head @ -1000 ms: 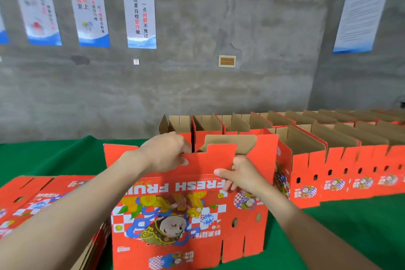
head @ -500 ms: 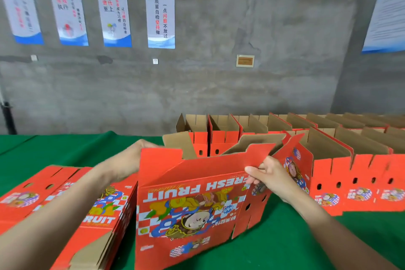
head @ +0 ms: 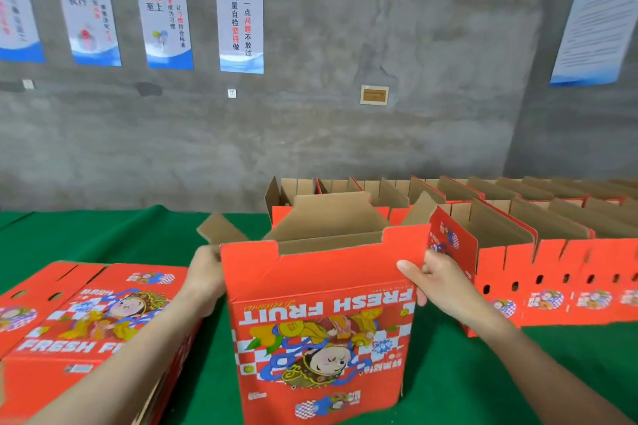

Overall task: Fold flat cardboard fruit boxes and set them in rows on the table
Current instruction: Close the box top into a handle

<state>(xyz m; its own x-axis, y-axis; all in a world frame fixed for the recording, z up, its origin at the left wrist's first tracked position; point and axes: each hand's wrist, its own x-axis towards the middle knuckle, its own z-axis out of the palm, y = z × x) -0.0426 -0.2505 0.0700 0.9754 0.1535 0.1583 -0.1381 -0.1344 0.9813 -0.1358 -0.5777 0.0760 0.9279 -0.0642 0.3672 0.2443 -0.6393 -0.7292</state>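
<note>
The two hands are apart, one on each upper corner of one upright box [head: 321,321]. The left hand [head: 207,281] grips its left edge, fingers tucked out of sight behind the panel. The right hand [head: 438,278] pinches the right edge, thumb on the printed front. The box stands between the forearms on the green table [head: 518,376], top flaps open. One stack of flat boxes [head: 86,321] lies just left; rows of folded boxes [head: 552,269] run off to the right, too many to count. Five posters [head: 240,21] hang on the walls.
</note>
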